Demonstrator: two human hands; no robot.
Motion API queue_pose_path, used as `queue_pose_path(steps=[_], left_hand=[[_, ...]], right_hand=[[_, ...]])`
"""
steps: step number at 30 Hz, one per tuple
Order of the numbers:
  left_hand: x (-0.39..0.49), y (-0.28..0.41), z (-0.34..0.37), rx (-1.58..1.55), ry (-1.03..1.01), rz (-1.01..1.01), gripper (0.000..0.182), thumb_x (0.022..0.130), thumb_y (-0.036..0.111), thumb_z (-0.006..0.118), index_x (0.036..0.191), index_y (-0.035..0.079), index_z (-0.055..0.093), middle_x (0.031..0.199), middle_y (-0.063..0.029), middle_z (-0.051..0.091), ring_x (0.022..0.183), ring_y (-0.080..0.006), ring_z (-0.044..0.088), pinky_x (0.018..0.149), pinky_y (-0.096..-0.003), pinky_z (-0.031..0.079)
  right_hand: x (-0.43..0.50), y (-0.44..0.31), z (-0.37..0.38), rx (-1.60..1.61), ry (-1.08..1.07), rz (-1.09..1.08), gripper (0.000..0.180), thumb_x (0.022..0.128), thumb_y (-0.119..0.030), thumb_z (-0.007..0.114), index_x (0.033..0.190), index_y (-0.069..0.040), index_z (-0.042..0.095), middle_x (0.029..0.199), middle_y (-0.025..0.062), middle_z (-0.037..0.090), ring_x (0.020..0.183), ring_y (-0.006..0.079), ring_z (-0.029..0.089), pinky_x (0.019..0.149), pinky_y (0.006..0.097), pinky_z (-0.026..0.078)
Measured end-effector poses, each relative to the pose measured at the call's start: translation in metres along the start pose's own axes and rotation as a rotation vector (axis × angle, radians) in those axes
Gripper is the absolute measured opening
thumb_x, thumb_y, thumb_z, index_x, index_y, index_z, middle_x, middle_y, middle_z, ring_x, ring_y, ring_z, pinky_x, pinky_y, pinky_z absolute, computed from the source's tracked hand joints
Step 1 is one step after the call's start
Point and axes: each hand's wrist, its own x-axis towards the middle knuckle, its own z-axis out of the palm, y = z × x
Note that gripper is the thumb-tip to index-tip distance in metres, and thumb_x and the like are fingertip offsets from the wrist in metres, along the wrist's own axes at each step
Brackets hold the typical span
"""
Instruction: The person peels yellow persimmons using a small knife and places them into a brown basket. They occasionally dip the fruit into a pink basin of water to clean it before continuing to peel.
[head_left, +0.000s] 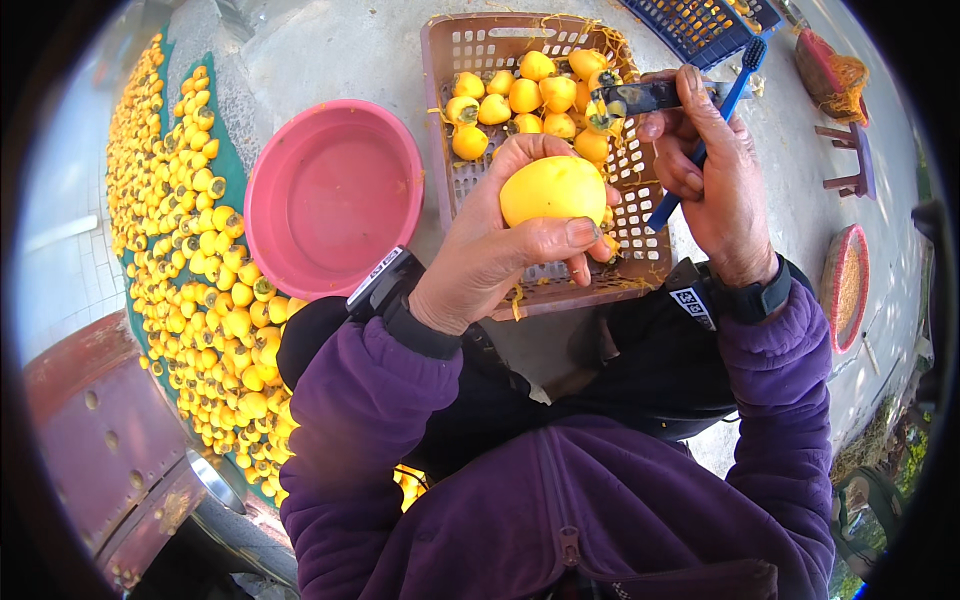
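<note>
My left hand (517, 232) is shut around a smooth yellow persimmon (553, 192), with the thumb across its near side. Raised to the right of it, my right hand (709, 154) grips a blue toothbrush (739, 90) and a flat, dark-bladed tool (641, 97), possibly a peeler. The brush and the blade cross at the fingers, bristle end up. Beneath both hands sits a brown plastic crate (652, 262) holding several persimmons (525, 95). Strips of orange peel cling to its rim and floor. The blade's tip overlaps some fruit in the crate in this view.
A pink basin (334, 195) stands left of the crate. Many persimmons (236, 322) cover a green mat (225, 142) farther left. A blue crate (686, 37), a red basket (814, 67) with peel, a small stool (862, 161) and a red-rimmed round tray (847, 289) lie rightward.
</note>
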Motion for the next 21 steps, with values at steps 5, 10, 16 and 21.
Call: queue_pose_path(steps=[5, 10, 16, 21], left_hand=[[0.0, -0.005, -0.005, 0.21, 0.023, 0.054, 0.069, 0.075, 0.008, 0.079, 0.131, 0.01, 0.038, 0.126, -0.0119, 0.051, 0.1, -0.0191, 0.061, 0.081, -0.0331, 0.056], [0.004, -0.014, -0.01, 0.467, 0.004, 0.196, 0.073, 0.075, 0.008, 0.08, 0.134, 0.009, 0.037, 0.128, -0.0087, 0.049, 0.108, -0.0161, 0.057, 0.092, -0.0292, 0.051], [0.005, -0.014, -0.006, 0.428, 0.121, 0.276, 0.07, 0.075, 0.011, 0.084, 0.128, 0.005, 0.04, 0.118, -0.0089, 0.054, 0.105, -0.0149, 0.058, 0.093, -0.0294, 0.051], [0.006, -0.014, -0.002, 0.397, 0.196, 0.351, 0.068, 0.074, 0.014, 0.087, 0.125, 0.004, 0.042, 0.113, -0.0075, 0.055, 0.104, -0.0138, 0.058, 0.091, -0.0287, 0.052]], right_hand=[[-0.013, 0.01, 0.025, -0.303, -0.007, -0.206, 0.039, 0.105, -0.034, 0.046, 0.124, -0.004, 0.062, 0.08, 0.0015, 0.068, 0.048, -0.0012, 0.032, 0.046, 0.0157, 0.025], [-0.021, 0.022, 0.036, -0.414, -0.059, -0.404, 0.034, 0.105, -0.026, 0.048, 0.129, -0.006, 0.06, 0.081, -0.0019, 0.065, 0.053, -0.0025, 0.034, 0.048, 0.0148, 0.028], [-0.021, 0.034, 0.031, -0.438, -0.036, -0.422, 0.032, 0.103, -0.021, 0.051, 0.129, -0.004, 0.06, 0.094, 0.0016, 0.067, 0.067, 0.001, 0.047, 0.06, 0.0167, 0.039], [-0.023, 0.038, 0.038, -0.326, -0.072, -0.365, 0.03, 0.102, -0.017, 0.054, 0.127, -0.002, 0.061, 0.11, 0.0048, 0.068, 0.092, 0.0082, 0.06, 0.082, 0.0223, 0.051]])
